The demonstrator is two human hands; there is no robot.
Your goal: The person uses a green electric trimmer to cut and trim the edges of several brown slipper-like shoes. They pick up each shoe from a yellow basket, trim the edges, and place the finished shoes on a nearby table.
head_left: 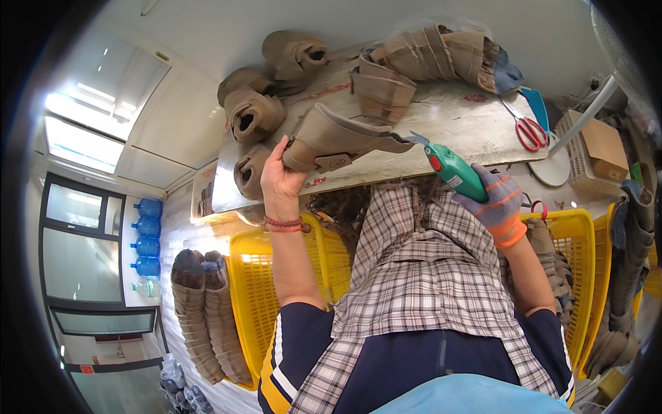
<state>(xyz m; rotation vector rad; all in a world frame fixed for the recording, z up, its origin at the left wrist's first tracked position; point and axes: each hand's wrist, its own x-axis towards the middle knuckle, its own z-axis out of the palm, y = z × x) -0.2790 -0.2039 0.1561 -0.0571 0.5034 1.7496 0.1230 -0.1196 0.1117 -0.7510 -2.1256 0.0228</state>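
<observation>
My bare left hand [283, 181], with red bead bracelets at the wrist, grips a tan shoe upper [336, 138] by its rounded end and holds it up over the near edge of the worktable [476, 131]. A small oval patch shows on the upper's side. Wrapped in a grey and orange glove, my right hand [500, 203] is closed around green cordless electric scissors [455, 171] with a red button. Their metal blades point left, at the dark, fringed end of the upper; whether they touch it I cannot tell.
Several shaped tan uppers [255, 114] stand at the table's left, and a long nested stack of them [427, 54] lies at the back. Red-handled scissors [529, 133] rest at the right. Yellow baskets [241, 290] flank my lap; a fan stand [589, 114] rises at right.
</observation>
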